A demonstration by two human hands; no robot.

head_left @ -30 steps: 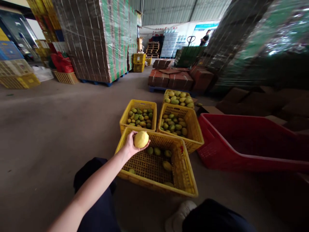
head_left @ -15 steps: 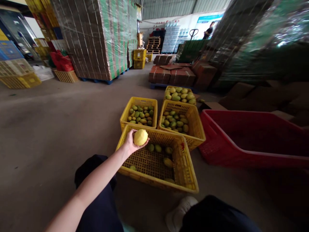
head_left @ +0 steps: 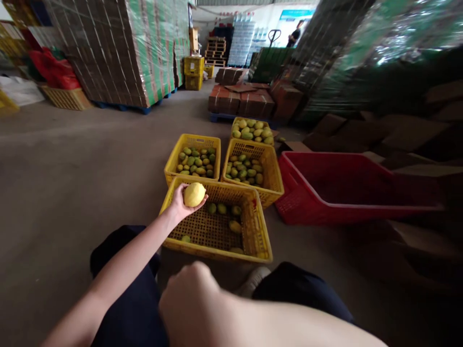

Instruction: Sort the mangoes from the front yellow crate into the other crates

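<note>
My left hand (head_left: 181,200) reaches out over the near yellow crate (head_left: 217,253), its fingers wrapped round a yellow mango (head_left: 194,194). Inside that crate lie several green and yellow mangoes (head_left: 235,226), mostly along its far and right sides. Close to the camera, my right hand (head_left: 197,303) is blurred, bent into a fist above my legs. Its back faces me, so whatever its fingers may hold is hidden.
Behind the near crate stand a left crate (head_left: 167,169), a right crate (head_left: 278,180) and a far crate (head_left: 270,129), all with mangoes. A large red bin (head_left: 325,214) stands to the right. Wrapped pallets (head_left: 155,53) and flat cartons (head_left: 256,103) lie beyond. A person (head_left: 295,34) is far back.
My right hand has come into view from the lower right. The left hand still grips the mango over the near crate. The whole view has shifted, moving the crates left and up.
</note>
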